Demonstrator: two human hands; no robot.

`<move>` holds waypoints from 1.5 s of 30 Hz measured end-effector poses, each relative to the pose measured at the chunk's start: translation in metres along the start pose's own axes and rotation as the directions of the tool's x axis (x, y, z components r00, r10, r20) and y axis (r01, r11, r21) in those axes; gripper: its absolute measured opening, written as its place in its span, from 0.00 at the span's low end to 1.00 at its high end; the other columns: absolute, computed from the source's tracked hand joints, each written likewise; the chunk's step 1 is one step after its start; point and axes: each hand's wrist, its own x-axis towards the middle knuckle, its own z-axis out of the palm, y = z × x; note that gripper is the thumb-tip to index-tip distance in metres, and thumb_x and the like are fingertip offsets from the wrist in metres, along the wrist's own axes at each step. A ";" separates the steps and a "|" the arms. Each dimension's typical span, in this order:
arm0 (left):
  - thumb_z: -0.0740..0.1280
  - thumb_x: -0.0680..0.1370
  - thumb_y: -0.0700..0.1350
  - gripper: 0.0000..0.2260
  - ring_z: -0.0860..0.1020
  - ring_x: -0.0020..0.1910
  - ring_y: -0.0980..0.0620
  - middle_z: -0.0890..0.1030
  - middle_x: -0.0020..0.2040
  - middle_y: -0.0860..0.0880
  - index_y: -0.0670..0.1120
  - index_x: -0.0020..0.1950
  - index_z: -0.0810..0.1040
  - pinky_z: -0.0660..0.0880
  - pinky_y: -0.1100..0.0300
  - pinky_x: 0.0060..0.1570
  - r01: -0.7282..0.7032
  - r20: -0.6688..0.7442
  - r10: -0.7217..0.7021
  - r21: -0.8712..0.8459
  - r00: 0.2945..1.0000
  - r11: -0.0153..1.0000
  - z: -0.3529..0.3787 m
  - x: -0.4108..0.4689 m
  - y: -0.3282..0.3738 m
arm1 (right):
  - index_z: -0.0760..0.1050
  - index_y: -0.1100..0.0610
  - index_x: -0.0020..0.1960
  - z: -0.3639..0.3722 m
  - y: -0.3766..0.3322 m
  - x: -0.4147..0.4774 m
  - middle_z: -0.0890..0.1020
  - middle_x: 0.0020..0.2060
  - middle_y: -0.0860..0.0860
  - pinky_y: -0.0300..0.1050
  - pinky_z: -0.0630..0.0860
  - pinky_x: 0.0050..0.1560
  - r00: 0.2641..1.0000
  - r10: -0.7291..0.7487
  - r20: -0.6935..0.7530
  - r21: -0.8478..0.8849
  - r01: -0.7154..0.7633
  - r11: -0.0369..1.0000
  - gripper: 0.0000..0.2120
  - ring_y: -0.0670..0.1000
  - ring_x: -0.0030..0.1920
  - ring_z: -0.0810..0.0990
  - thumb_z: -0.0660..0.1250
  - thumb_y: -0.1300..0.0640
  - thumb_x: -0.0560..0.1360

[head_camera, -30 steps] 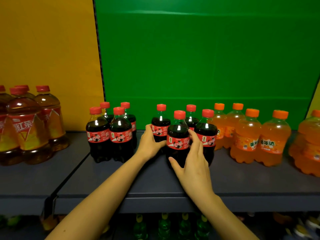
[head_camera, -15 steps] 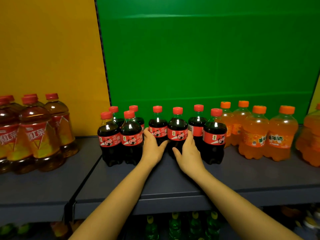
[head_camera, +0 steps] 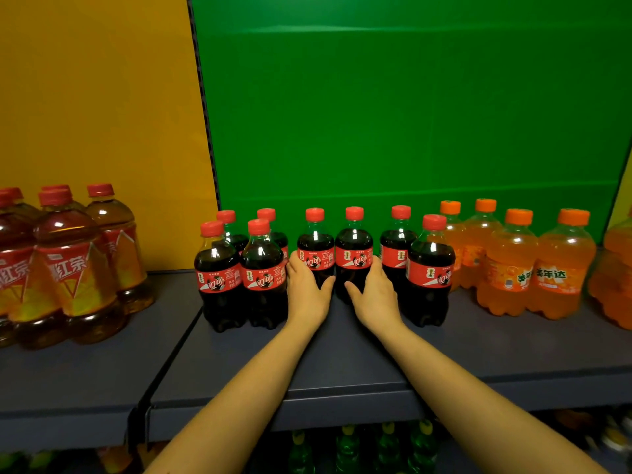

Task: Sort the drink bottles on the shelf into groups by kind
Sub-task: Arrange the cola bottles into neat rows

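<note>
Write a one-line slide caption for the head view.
Left hand and right hand hold two neighbouring cola bottles on the shelf, tea bottles to their left, orange soda bottles to their right.

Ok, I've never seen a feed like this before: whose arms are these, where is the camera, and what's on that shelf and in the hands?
No robot here: these are a person's bare arms, and the one picture comes from a wide-angle camera on their head, looking forward and down. The grey shelf holds tea bottles at the left, eight red-capped cola bottles in the middle and orange soda bottles at the right. The left hand grips one middle cola bottle; the right hand grips the neighbouring cola bottle to its right. Both are upright. Green bottles show on the level below.
</note>
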 end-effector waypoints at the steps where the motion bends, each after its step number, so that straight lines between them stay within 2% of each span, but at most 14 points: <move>1: 0.70 0.72 0.39 0.31 0.66 0.68 0.44 0.66 0.68 0.41 0.39 0.69 0.57 0.64 0.54 0.66 0.002 -0.001 -0.002 0.000 1.000 1.000 0.000 0.000 0.000 | 0.57 0.61 0.71 0.001 0.000 0.000 0.71 0.67 0.58 0.52 0.68 0.64 1.000 0.002 -0.003 0.004 -0.002 1.000 0.30 0.58 0.66 0.70 0.66 0.59 0.75; 7: 0.70 0.72 0.40 0.31 0.66 0.68 0.44 0.66 0.68 0.41 0.39 0.70 0.57 0.65 0.54 0.66 0.005 -0.009 -0.005 0.017 1.000 1.000 0.002 0.004 -0.001 | 0.59 0.61 0.69 0.004 0.001 0.002 0.72 0.65 0.58 0.51 0.68 0.63 1.000 0.011 -0.016 0.027 -0.011 1.000 0.27 0.59 0.65 0.71 0.66 0.59 0.75; 12: 0.70 0.72 0.39 0.31 0.66 0.68 0.45 0.66 0.68 0.41 0.39 0.70 0.57 0.64 0.55 0.66 0.010 -0.008 -0.010 0.022 1.000 1.000 0.002 0.004 0.000 | 0.57 0.61 0.71 0.006 0.005 0.003 0.70 0.68 0.58 0.52 0.67 0.64 1.000 0.006 -0.025 0.037 -0.005 0.999 0.29 0.58 0.67 0.70 0.66 0.58 0.75; 17: 0.70 0.72 0.40 0.37 0.61 0.72 0.43 0.62 0.72 0.40 0.38 0.73 0.51 0.61 0.47 0.70 0.014 -0.018 -0.014 0.043 1.000 0.999 0.002 0.001 0.001 | 0.58 0.61 0.72 0.006 0.007 0.003 0.69 0.68 0.57 0.52 0.67 0.63 0.999 -0.018 -0.031 0.055 0.020 0.998 0.29 0.58 0.67 0.69 0.65 0.59 0.75; 24: 0.68 0.74 0.39 0.35 0.59 0.73 0.44 0.59 0.74 0.41 0.38 0.74 0.51 0.60 0.47 0.71 0.011 -0.027 -0.009 0.065 1.000 0.998 -0.002 -0.006 0.004 | 0.57 0.59 0.73 0.005 0.010 0.002 0.69 0.69 0.56 0.52 0.67 0.66 0.999 -0.027 -0.025 0.087 0.030 0.996 0.29 0.57 0.68 0.69 0.64 0.59 0.76; 29: 0.66 0.75 0.38 0.36 0.53 0.76 0.46 0.53 0.76 0.42 0.39 0.75 0.46 0.55 0.50 0.73 -0.018 0.005 0.018 0.085 1.000 0.996 -0.007 -0.013 0.012 | 0.57 0.60 0.74 0.001 0.010 0.000 0.69 0.69 0.57 0.52 0.67 0.66 1.000 -0.022 -0.007 0.083 0.022 0.996 0.28 0.58 0.68 0.68 0.63 0.58 0.77; 33: 0.64 0.77 0.38 0.35 0.46 0.76 0.49 0.47 0.77 0.43 0.39 0.76 0.44 0.46 0.59 0.73 -0.091 0.056 0.084 0.136 0.995 0.987 -0.013 -0.027 0.020 | 0.55 0.59 0.74 -0.010 0.007 -0.009 0.66 0.71 0.56 0.49 0.64 0.68 0.999 -0.046 0.025 0.078 0.044 0.996 0.29 0.56 0.70 0.66 0.62 0.60 0.77; 36: 0.64 0.77 0.37 0.30 0.52 0.76 0.48 0.54 0.76 0.43 0.39 0.75 0.52 0.47 0.66 0.70 -0.180 0.011 0.181 0.164 0.983 0.970 -0.018 -0.041 0.027 | 0.53 0.58 0.75 -0.030 0.004 -0.026 0.64 0.72 0.53 0.44 0.60 0.69 0.993 -0.112 0.045 0.095 0.108 0.990 0.30 0.53 0.72 0.63 0.62 0.62 0.77; 39: 0.64 0.75 0.36 0.18 0.68 0.65 0.49 0.70 0.63 0.46 0.41 0.65 0.68 0.58 0.70 0.61 -0.326 -0.008 0.332 0.181 0.943 0.928 -0.020 -0.052 0.033 | 0.58 0.56 0.73 -0.052 0.006 -0.051 0.69 0.68 0.48 0.40 0.65 0.67 0.978 -0.209 0.018 0.134 0.204 0.970 0.28 0.46 0.67 0.68 0.64 0.62 0.76; 42: 0.66 0.75 0.38 0.10 0.73 0.54 0.52 0.74 0.52 0.50 0.42 0.55 0.73 0.67 0.66 0.53 -0.385 0.030 0.384 0.122 0.923 0.915 -0.013 -0.054 0.039 | 0.67 0.52 0.66 -0.073 0.016 -0.070 0.72 0.58 0.43 0.38 0.70 0.58 0.947 -0.290 -0.135 0.063 0.301 0.952 0.22 0.41 0.58 0.71 0.66 0.61 0.74; 45: 0.67 0.75 0.40 0.10 0.73 0.51 0.55 0.73 0.51 0.53 0.42 0.55 0.73 0.71 0.61 0.53 -0.368 0.075 0.364 0.053 0.928 0.928 0.002 -0.051 0.049 | 0.67 0.56 0.62 -0.092 0.028 -0.072 0.69 0.55 0.45 0.38 0.64 0.56 0.894 -0.291 -0.342 -0.044 0.294 0.955 0.22 0.46 0.58 0.68 0.70 0.61 0.70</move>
